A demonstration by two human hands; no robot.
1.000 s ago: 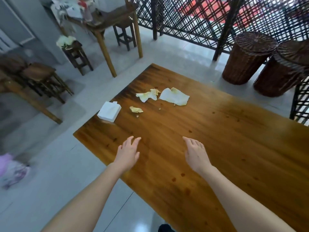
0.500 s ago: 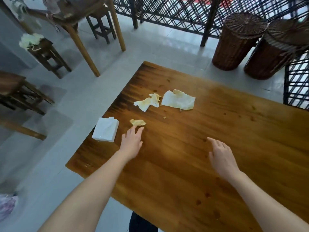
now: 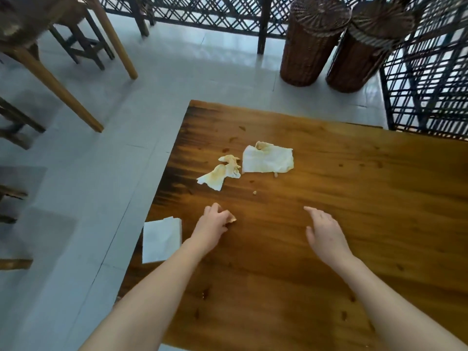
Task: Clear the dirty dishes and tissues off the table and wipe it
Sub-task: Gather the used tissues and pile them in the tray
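On the wooden table [image 3: 342,224], my left hand [image 3: 211,226] curls its fingers round a small stained tissue scrap [image 3: 231,219], mostly hidden under the fingers. Farther back lie a crumpled stained tissue [image 3: 219,174] and a larger flat stained tissue [image 3: 268,159], side by side. A white tissue pack [image 3: 162,239] sits at the table's left edge, just left of my left wrist. My right hand [image 3: 324,234] hovers above the tabletop with relaxed fingers, holding nothing. Small crumbs [image 3: 254,192] dot the wood near the tissues.
Two brown wicker baskets [image 3: 314,39] [image 3: 367,44] stand on the floor beyond the table's far edge, next to a black lattice screen [image 3: 428,72]. Wooden table legs [image 3: 119,39] and stools [image 3: 76,44] stand at the upper left on the grey tiled floor.
My left hand has reached forward onto the small tissue scrap and curled its fingers round it. The right hand has stayed hovering with relaxed fingers. The view has tilted down toward the table.
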